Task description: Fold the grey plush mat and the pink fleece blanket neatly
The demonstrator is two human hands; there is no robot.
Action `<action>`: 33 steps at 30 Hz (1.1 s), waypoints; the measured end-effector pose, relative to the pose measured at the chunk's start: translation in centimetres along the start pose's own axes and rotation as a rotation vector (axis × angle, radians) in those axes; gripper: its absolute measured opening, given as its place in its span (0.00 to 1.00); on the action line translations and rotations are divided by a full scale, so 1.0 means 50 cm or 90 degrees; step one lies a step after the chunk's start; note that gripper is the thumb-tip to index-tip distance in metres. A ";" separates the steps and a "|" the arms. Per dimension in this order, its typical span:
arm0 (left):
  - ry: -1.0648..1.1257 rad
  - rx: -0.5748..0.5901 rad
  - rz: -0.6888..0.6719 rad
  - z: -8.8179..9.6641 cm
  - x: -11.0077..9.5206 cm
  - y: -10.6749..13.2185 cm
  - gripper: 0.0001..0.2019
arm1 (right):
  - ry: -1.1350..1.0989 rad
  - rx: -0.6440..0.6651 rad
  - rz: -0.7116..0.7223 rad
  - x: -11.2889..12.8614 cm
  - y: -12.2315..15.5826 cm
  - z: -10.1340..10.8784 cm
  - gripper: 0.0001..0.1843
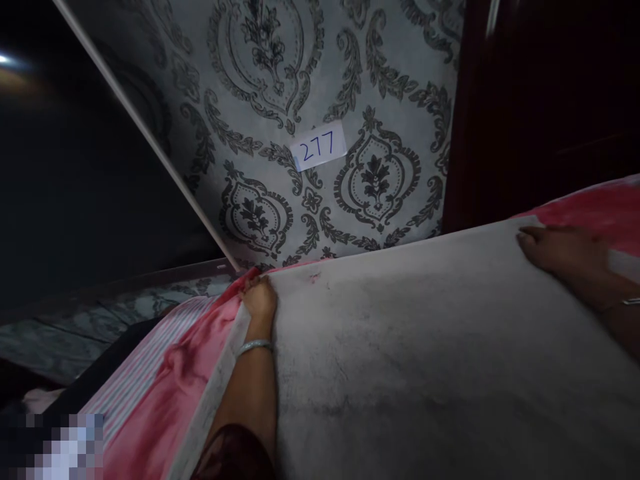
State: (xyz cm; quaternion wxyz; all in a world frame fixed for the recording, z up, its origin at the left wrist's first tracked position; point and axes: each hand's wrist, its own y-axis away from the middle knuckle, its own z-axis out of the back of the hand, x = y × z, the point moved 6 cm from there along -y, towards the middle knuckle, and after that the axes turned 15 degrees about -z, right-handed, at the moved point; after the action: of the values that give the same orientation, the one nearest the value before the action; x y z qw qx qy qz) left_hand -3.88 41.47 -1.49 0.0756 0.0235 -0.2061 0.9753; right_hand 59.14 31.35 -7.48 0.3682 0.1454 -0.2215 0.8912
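A large pale grey sheet with dark smudges spreads in front of me; whether it is cloth or board I cannot tell. At its far left corner, my left hand is closed on the edge, with the fingertips partly hidden. My right hand grips the far right corner, its fingers closed and partly out of sight. Pink fabric lies under the sheet's left side, and more pink fabric shows beyond my right hand.
Patterned wallpaper rises behind the sheet, bearing a paper label marked 277. A large dark glossy panel stands at left, and a dark red panel at right. Striped fabric lies at lower left.
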 end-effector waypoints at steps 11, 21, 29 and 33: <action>-0.022 0.026 -0.006 -0.021 -0.014 0.001 0.27 | 0.105 0.162 0.004 0.057 0.045 0.019 0.35; 0.034 0.151 -0.070 0.059 -0.149 0.057 0.35 | 0.125 0.220 0.191 0.137 0.293 0.058 0.36; 0.198 0.246 -0.544 0.095 -0.454 0.313 0.32 | 0.063 0.224 0.455 0.155 0.504 0.092 0.34; 0.140 0.275 -0.435 0.087 -0.340 0.284 0.32 | 0.150 0.195 0.224 -0.029 0.378 0.149 0.32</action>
State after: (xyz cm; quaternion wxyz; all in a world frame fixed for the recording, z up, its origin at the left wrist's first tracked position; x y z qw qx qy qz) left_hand 10.72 24.53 -4.50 0.4098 0.0016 0.0321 0.9116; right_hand 47.21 14.85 -7.12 0.2047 0.0537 -0.0616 0.9754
